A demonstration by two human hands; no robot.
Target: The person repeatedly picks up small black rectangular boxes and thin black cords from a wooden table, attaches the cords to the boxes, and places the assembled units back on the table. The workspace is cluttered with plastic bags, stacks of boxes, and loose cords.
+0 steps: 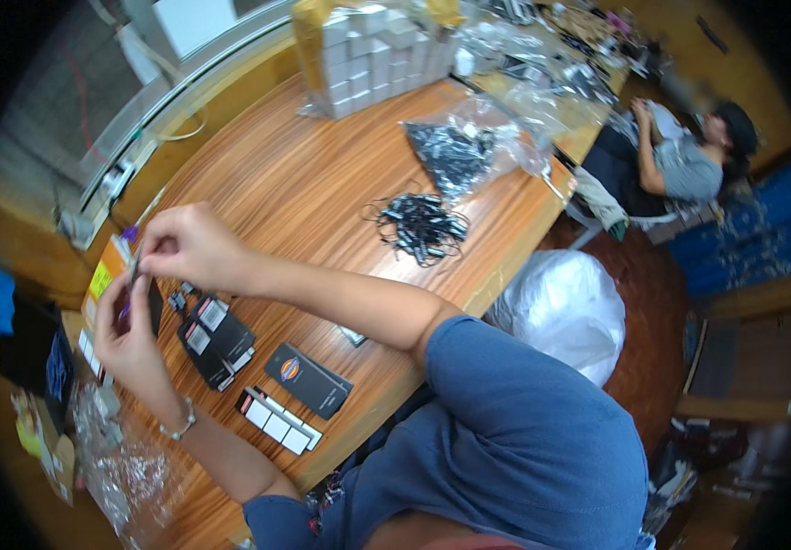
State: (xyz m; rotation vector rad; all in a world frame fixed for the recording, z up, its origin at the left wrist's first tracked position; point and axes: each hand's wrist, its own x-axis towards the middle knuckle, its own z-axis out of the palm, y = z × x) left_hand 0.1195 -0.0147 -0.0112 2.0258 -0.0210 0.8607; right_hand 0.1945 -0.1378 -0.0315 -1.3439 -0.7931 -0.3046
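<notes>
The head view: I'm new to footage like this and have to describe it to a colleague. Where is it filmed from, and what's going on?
There is no robot here: a person works bare-handed. The single picture comes from a wide fisheye camera on their head, looking down, so edges bend. The left hand and right hand meet over the table's left side, pinching a small dark piece mostly hidden by fingers. On the table lie black tags, cards, white labels, a heap of black cords, a plastic bag and wrapped white boxes. Another person sits at the right.
</notes>
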